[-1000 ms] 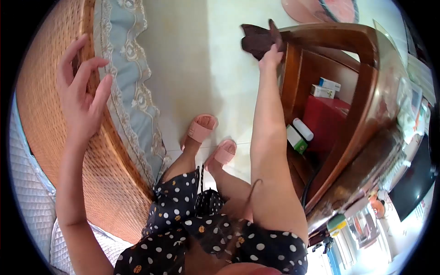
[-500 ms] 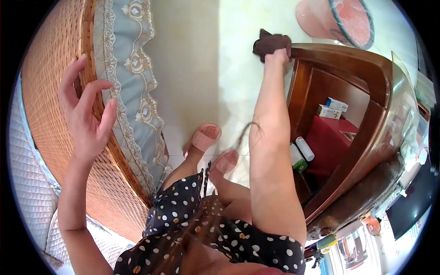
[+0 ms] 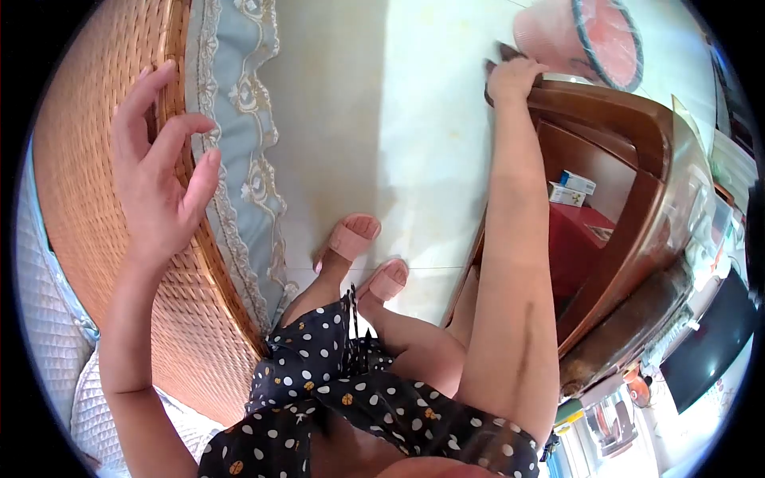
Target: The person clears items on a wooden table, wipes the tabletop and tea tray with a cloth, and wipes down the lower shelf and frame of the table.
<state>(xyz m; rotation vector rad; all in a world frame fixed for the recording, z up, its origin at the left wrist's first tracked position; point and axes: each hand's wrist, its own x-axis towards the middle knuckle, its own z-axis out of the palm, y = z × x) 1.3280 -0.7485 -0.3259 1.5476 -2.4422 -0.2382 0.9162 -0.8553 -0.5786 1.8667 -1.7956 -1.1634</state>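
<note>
My right hand [image 3: 514, 80] is at the top corner of the wooden cabinet [image 3: 613, 107], its fingers wrapped round a dark brown cloth [image 3: 508, 52], pressed against the frame. Only parts of the cloth show past the hand. My left hand [image 3: 163, 163] hangs over the woven mat [image 3: 103, 207] near its wooden edge, fingers apart and slightly curled, with nothing in it.
A pink bin [image 3: 550, 36] with a plastic liner stands beyond the cabinet. Small boxes [image 3: 566, 193] sit on a red box [image 3: 578, 227] inside the cabinet. A lace-trimmed blue fabric [image 3: 239, 119] hangs along the bed. Pink slippers [image 3: 351, 239] are on the floor.
My right hand has moved right with the brown cloth, onto the cabinet's corner. My left hand stays apart over the mat. The view has shifted a little.
</note>
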